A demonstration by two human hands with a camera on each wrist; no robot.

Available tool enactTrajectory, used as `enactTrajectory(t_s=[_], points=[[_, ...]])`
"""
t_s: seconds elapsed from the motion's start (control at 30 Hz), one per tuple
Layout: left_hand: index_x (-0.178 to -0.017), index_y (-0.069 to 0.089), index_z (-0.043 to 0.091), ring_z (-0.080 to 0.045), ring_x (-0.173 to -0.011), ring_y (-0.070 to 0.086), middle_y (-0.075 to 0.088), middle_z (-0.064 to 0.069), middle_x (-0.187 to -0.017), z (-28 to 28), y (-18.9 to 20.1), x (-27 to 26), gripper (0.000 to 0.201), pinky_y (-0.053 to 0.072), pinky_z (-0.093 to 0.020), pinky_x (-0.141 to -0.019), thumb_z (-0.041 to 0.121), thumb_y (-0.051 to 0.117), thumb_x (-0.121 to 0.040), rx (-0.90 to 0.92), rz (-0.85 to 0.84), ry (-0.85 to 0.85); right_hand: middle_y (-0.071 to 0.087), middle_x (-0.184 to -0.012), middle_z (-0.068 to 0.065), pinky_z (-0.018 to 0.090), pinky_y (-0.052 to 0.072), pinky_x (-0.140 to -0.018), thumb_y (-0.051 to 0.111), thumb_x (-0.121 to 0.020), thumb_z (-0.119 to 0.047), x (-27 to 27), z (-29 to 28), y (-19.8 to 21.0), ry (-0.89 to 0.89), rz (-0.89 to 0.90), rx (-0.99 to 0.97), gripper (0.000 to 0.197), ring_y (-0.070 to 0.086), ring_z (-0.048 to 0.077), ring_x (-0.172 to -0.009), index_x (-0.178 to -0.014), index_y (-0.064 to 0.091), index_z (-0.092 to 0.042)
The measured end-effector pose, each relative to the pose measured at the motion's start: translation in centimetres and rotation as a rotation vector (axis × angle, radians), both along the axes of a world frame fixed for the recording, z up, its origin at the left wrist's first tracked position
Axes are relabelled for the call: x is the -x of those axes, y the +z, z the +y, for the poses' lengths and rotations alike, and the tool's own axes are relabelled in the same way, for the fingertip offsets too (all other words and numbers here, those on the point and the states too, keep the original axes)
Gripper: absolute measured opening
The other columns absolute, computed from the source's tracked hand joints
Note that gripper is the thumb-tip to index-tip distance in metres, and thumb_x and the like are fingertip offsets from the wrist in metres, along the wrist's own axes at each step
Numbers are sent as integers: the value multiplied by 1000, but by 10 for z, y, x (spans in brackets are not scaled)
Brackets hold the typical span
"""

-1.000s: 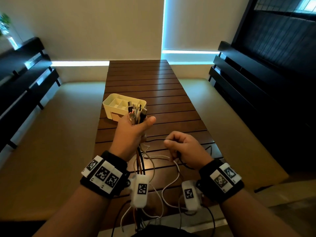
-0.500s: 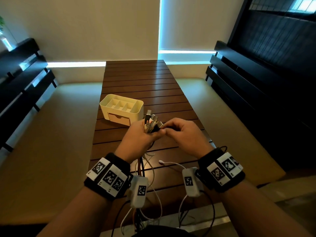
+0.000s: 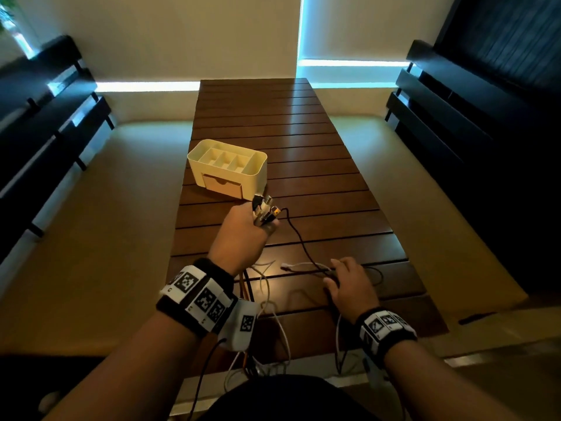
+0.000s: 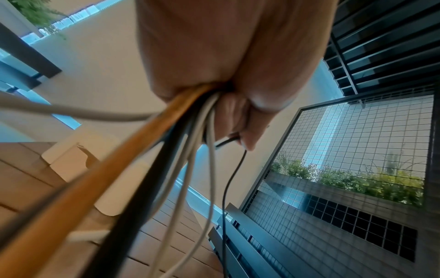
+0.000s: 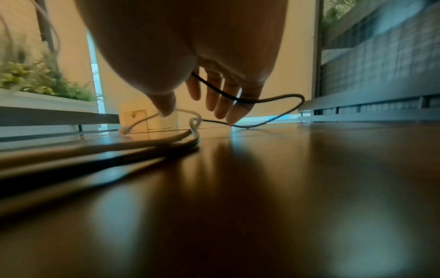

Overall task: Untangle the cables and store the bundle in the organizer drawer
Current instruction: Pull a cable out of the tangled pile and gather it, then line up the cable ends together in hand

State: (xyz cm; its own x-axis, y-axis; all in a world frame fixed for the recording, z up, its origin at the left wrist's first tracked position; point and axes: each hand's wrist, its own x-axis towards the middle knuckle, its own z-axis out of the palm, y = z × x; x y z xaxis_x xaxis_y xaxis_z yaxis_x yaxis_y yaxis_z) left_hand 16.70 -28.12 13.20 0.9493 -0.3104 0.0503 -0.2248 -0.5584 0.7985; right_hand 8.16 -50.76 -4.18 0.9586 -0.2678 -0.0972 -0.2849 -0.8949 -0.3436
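- Left hand (image 3: 243, 235) raised over desk (image 3: 318, 165), fist gripping cable bundle (image 3: 264, 209); plug ends stick out top, cords hang below.
- Right hand (image 3: 349, 284) low on desk, fingers (image 5: 221, 97) spread loose over black cable (image 3: 299, 238) and white cable (image 3: 303, 265).
- Organizer (image 3: 227, 168) just beyond left hand, drawer (image 3: 223, 185) closed.

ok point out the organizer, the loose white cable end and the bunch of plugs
organizer (image 3: 258, 170), head view, on its right outer wall
loose white cable end (image 3: 285, 266), head view, on the connector tip lying on the table
bunch of plugs (image 3: 264, 208), head view, on the connectors above the fist
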Motion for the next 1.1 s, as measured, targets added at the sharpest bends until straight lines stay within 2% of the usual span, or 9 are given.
enactTrajectory(t_s=[0.13,0.27,0.43,0.53,0.6,0.73,0.83,1.0,1.1], points=[[-76,56,23,-8,-63,49,56,4,-72,2,0,-2,21,33,-24,-55,20,70,-92,37,43,17,56,-105,5,37,47,-80,57,-93,-19,-16,-2,-10,-10,-35,-91,16,59,29,-96,-105,67,-15],[-74,55,21,-10,-61,46,53,3,-69,5,0,-1,23,34,-26,-56,18,69,-93,85,48,22,61,-93,0,32,46,-76,62,-92,-20,-24,-2,-9,-47,3,-171,8,61,26,-90,-87,68,-21],[-74,55,26,-10,-67,51,58,2,-75,3,1,-2,24,36,-28,-59,19,68,-93,123,17,43,70,-92,-5,37,56,-84,68,-90,-30,-57,3,37,-110,-77,-369,8,65,15,-87,-93,74,-25],[-77,59,19,-14,-67,52,62,-7,-77,3,4,-5,18,40,-29,-59,20,69,-92,179,-30,85,71,-91,-4,30,54,-77,69,-91,-32,-83,7,87,-97,-225,-391,10,64,12,-82,-96,74,-25],[-78,60,23,-16,-66,53,61,-2,-72,5,6,-8,17,41,-29,-59,22,70,-92,229,-32,136,71,-87,-3,27,51,-74,68,-91,-27,-101,7,124,-96,-356,-413,8,65,12,-80,-95,74,-22],[-75,62,27,-12,-51,43,48,14,-50,13,5,-19,19,41,-37,-59,25,71,-91,394,42,174,72,-84,0,41,61,-76,69,-89,-18,-133,1,187,-138,-623,-557,13,71,19,-78,-83,68,-29],[-84,65,23,-9,-54,45,52,15,-52,14,8,-24,10,41,-36,-61,27,73,-90,431,24,188,72,-84,0,43,61,-74,68,-89,-18,-145,-4,219,-149,-753,-556,6,71,18,-78,-88,70,-24],[-90,66,20,-10,-56,47,53,14,-52,12,6,-29,10,40,-36,-65,27,73,-90,439,41,201,71,-84,-1,46,61,-76,68,-86,-24,-147,-9,194,-119,-595,-552,11,71,20,-78,-79,66,-33],[-93,66,20,-8,-56,45,49,13,-52,12,3,-33,11,40,-35,-65,27,74,-89,433,56,210,68,-103,0,35,56,-89,75,-85,-14,-136,-7,161,-65,-368,-540,20,67,18,-97,-102,67,-23]])
